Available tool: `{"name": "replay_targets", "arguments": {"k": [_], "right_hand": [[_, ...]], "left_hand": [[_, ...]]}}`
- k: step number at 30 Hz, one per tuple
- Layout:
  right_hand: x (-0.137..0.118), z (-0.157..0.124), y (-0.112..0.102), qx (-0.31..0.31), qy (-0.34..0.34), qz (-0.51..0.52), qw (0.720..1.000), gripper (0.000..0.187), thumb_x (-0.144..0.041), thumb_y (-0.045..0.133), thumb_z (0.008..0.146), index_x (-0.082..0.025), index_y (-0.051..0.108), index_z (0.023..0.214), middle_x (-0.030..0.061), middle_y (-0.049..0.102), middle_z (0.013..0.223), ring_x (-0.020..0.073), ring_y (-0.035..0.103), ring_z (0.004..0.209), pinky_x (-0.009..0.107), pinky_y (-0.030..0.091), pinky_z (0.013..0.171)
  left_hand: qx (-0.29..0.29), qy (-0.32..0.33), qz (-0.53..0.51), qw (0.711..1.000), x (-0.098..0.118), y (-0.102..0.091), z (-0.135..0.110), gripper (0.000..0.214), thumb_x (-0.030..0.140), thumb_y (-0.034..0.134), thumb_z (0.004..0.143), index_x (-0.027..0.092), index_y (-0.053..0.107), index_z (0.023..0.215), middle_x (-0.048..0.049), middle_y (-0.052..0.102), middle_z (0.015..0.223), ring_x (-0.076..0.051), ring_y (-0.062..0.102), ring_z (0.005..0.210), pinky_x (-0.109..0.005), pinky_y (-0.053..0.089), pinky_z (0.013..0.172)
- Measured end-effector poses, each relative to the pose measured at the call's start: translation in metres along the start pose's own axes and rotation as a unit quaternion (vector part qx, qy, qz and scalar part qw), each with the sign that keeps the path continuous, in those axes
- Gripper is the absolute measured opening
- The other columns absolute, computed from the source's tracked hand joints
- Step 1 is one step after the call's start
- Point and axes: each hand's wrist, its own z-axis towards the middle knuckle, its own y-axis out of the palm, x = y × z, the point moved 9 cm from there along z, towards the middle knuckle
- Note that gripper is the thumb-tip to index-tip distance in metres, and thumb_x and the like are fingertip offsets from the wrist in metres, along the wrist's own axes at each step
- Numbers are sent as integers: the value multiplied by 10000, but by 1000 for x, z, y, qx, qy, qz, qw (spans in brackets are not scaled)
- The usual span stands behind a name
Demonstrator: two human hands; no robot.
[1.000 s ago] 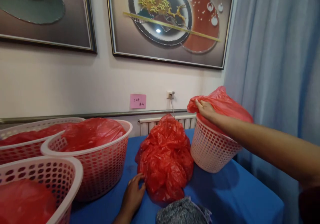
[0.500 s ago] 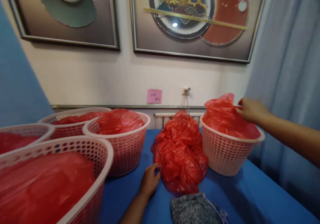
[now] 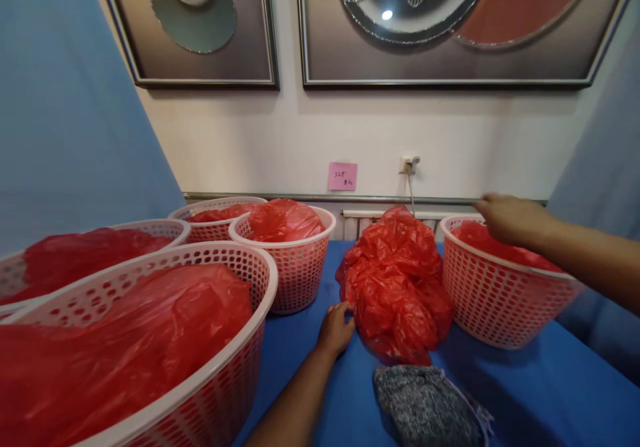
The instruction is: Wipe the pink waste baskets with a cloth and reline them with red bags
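My left hand (image 3: 336, 330) rests on the blue tabletop with its fingers loosely bent and apart. Its fingertips are at the left edge of a crumpled heap of red plastic bags (image 3: 397, 287), and I see nothing held in it. Above the pink perforated basket (image 3: 505, 300) on the right, my right hand (image 3: 513, 220) is extended with fingers pointing left, holding nothing that shows. Red plastic (image 3: 475, 237) lies inside that basket, partly hidden by the hand. A folded dark grey fabric piece (image 3: 427, 404) lies in front of the heap.
Several pink baskets with red plastic in them stand on the left, including a large near one (image 3: 267, 287) and a smaller one (image 3: 305, 267) behind it. A pink note (image 3: 343, 176) and a wall socket (image 3: 407, 165) are on the wall behind the blue table (image 3: 345, 394).
My right hand has let go of the red plastic it held raised; that plastic now sits lower in the right basket. The view has shifted left and somewhat down. My left hand stays beside the heap.
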Motion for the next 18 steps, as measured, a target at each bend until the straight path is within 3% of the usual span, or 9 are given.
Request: {"name": "replay_targets", "arguments": {"k": [2,4,5,6,9,11,13,15,18], "right_hand": [[-68,-9,28,-87,-128,9,988,405,-35,636,796,-223,751,1136,176,669,1319,309,695,1089,459,515,1001],[-136,-33,61,-141,-211,34,967,452,-195,640,892,-314,644,1328,52,588,1461,266,646,1208,395,493,1076],[-172,-50,82,-184,-261,52,946,489,-254,644,909,-302,589,1393,54,531,1518,285,620,1253,411,491,1090],[-203,-66,105,-226,-294,66,926,577,-298,668,906,-280,519,1462,73,451,1584,310,587,1300,431,490,1094],[-267,-93,164,-285,-305,74,906,891,-338,773,840,-310,290,1588,113,303,1663,327,597,1287,435,540,1005],[-290,-95,193,-302,-295,72,904,843,-382,780,842,-274,341,1554,139,413,1590,305,618,1254,400,546,971],[-299,-87,210,-301,-277,65,910,595,-399,722,896,-227,498,1420,138,568,1427,291,652,1186,381,545,938],[-298,-74,220,-290,-260,57,919,376,-388,655,946,-214,589,1272,123,633,1313,287,673,1128,374,541,909],[-290,-54,232,-281,-233,42,930,292,-376,647,950,-225,612,1197,113,632,1300,281,685,1080,354,534,867]], "left_hand": [[-2,-3,0,1000,-2,2,0,313,30,601,790,189,730,1026,-49,751,1139,-213,632,1144,-344,440,1060],[-3,-2,-3,1000,-3,4,1,314,36,594,794,191,729,1031,-51,751,1149,-217,628,1152,-351,438,1070],[-4,-2,-5,1000,-4,5,1,317,35,589,793,191,729,1030,-54,753,1150,-220,630,1155,-355,438,1076],[-4,-1,-7,1000,-5,6,1,318,34,587,788,189,731,1025,-61,754,1149,-225,632,1158,-362,439,1082],[-2,-1,-10,1000,-7,5,-1,321,33,591,763,190,735,1003,-82,757,1145,-250,641,1165,-391,448,1093],[0,3,-13,1000,-8,4,-3,332,34,584,759,201,733,1005,-83,752,1165,-251,636,1182,-392,445,1106],[-1,8,-17,1000,-8,3,-5,341,38,569,763,211,729,1010,-75,749,1167,-239,630,1186,-375,443,1108],[-9,8,-22,1000,-8,3,-6,346,51,565,760,217,727,1017,-65,747,1152,-234,624,1179,-360,451,1090],[-23,-3,-28,999,-10,5,-7,357,84,577,746,216,727,1041,-71,738,1155,-253,609,1176,-380,450,1078]]}}
